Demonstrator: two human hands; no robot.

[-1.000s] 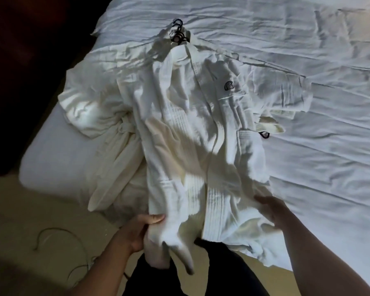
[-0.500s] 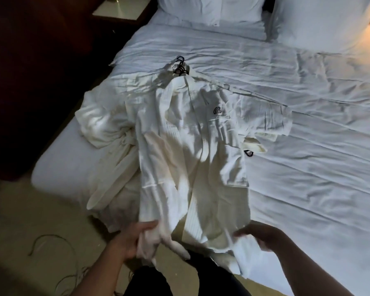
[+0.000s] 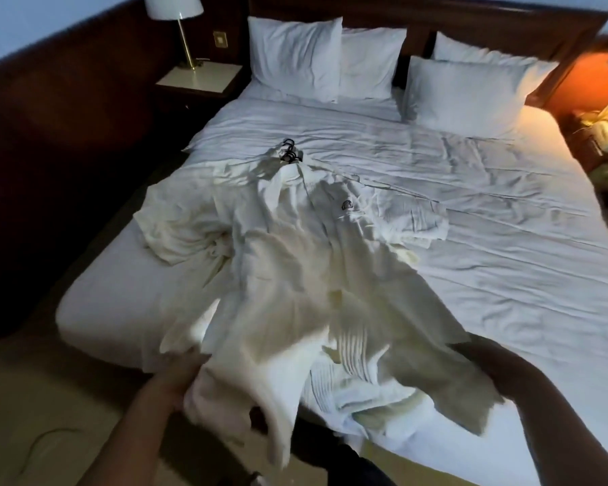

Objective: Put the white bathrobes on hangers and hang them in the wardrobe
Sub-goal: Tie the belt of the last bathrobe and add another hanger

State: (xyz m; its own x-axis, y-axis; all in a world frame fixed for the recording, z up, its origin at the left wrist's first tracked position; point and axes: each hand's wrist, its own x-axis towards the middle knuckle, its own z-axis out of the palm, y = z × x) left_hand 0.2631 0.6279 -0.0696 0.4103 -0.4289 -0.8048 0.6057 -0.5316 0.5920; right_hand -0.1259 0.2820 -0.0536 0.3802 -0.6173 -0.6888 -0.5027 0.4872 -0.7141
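While the robe [image 3: 295, 275] is lying open-fronted along the bed [image 3: 506, 275], its collar is pointing toward the pillows [image 3: 295, 57] and its hem is being held up off the near edge; the left hand [image 3: 178, 375] is gripping the hem's left corner, fingers buried in the cloth; the right hand [image 3: 488, 363] is clutching the right corner, fingertips hidden under the fabric; black hanger hooks [image 3: 290, 151] are sticking out at the collar, lying on the sheet; a small dark round badge [image 3: 346, 205] is sitting on the chest, its lettering too small to read; a second robe [image 3: 179, 233] is lying bunched beside the left sleeve, touching the first; a lamp [image 3: 174, 8] is standing on the nightstand [image 3: 204, 78] left of the headboard [image 3: 471, 19].
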